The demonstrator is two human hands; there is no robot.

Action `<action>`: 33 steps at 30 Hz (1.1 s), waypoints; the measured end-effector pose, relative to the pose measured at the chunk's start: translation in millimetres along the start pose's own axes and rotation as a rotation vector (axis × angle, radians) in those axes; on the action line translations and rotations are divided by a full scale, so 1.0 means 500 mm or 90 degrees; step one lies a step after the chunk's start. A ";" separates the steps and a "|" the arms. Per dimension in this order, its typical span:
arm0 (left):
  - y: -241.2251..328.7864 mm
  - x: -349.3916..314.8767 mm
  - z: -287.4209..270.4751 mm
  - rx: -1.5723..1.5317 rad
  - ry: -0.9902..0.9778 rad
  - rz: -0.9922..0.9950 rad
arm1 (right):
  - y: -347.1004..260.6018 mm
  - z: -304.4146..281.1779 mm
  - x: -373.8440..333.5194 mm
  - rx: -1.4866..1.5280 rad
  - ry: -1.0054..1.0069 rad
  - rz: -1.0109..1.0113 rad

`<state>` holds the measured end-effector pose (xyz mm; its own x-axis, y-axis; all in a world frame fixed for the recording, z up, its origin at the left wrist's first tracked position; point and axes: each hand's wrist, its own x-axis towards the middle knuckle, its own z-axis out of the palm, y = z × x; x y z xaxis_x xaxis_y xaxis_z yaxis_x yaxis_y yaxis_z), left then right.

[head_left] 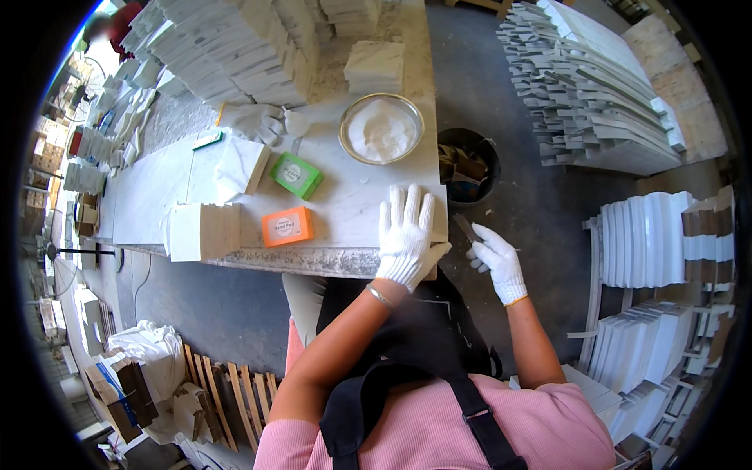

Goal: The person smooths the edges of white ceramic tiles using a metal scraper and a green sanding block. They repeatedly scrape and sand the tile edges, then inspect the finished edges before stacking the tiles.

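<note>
My left hand (pixel 406 235), in a white knit glove, lies flat with fingers stretched out on a white marble tile (pixel 439 225) at the table's front right corner. Just past that corner, my gloved right hand (pixel 495 257) is closed round a thin, narrow-bladed tool (pixel 464 227), which looks like a knife or scraper. Its blade points toward the tile's right edge; I cannot tell whether they touch. Left of my left hand lie an orange hand pad (pixel 287 226) and a green hand pad (pixel 296 175). A bowl of white powder or paste (pixel 381 130) stands beyond my fingers.
Tile stacks (pixel 227 47) fill the table's far side, and a white block (pixel 205 232) sits at its front left. Spare gloves (pixel 254 121) lie behind the pads. A black bin (pixel 470 166) stands right of the table. More slabs (pixel 595 94) are stacked farther right.
</note>
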<state>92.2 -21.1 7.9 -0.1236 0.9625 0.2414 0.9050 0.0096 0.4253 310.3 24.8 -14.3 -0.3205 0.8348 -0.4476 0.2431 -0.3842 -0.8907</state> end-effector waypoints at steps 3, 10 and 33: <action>0.002 0.013 -0.003 0.021 -0.012 0.011 | -0.007 -0.001 -0.007 -0.015 0.005 0.005; -0.006 0.028 -0.040 -0.069 0.041 0.060 | -0.019 0.000 -0.013 -0.031 0.013 0.004; -0.130 0.001 -0.111 -0.758 0.052 -0.220 | -0.172 -0.002 -0.022 -0.020 0.014 -0.159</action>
<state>10.6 -36.5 28.9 -0.3460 0.9382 -0.0055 -0.1074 -0.0338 0.9936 293.7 48.8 67.5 -0.3539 0.9109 -0.2121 0.1878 -0.1529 -0.9702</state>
